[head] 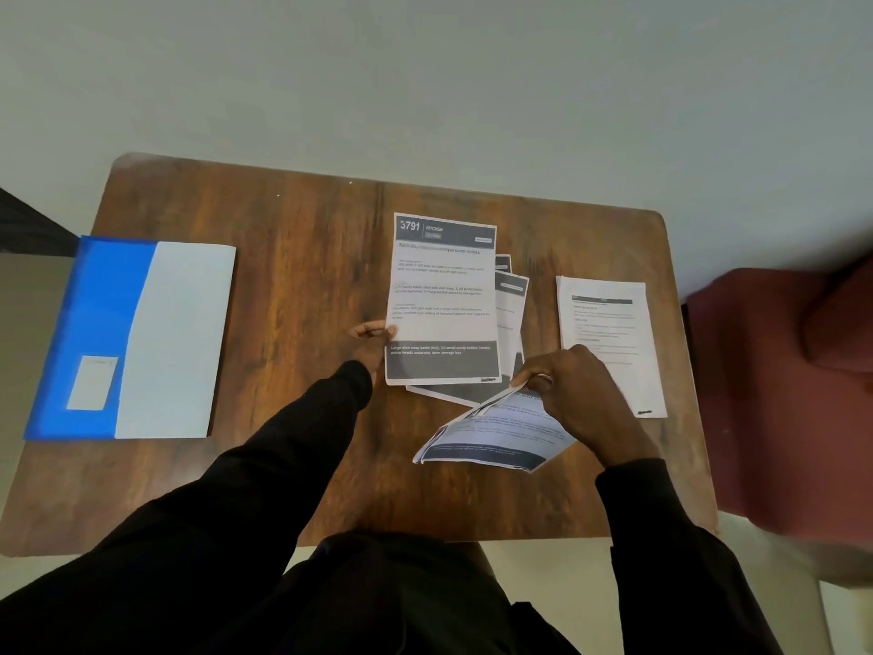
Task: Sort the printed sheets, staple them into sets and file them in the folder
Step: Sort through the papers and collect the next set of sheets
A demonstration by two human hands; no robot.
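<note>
**A:** Head view, one frame. Landmark is the pile (512,304) of printed sheets, fanned out on the wooden table (293,286). What's on top of it?

**B:** A top sheet (444,286) headed "3791 KITCHEN", with a dark band at its near end. It lies flat and covers most of the pile. Lower sheets show past its right and near edges.

**A:** Left hand (368,345)?

**B:** At the pile's left edge. The thumb tip rests on the top sheet's left margin and the fingers curl at the edge, pinching that sheet.

**A:** Right hand (581,394)?

**B:** At the pile's near right corner. Thumb and fingertips pinch the far corner of a bent bundle (491,432) of sheets. The bundle curls up off the table and hangs toward the person, just nearer than the pile. I can't tell how many sheets are in it.

**A:** Other paper?

**B:** A side sheet (609,333) lies right of the pile, apart from it, flat with the print up. The right hand covers its near left corner.

**A:** Folder?

**B:** The blue folder (94,323) lies flat, well apart to the left of the pile. A white panel (175,342) covers its right part. There is a small pale label (92,382) on the blue, toward the near end.

**A:** Anything further?

**B:** A dark red seat (779,394), right of the pile, beyond the side sheet.
</note>
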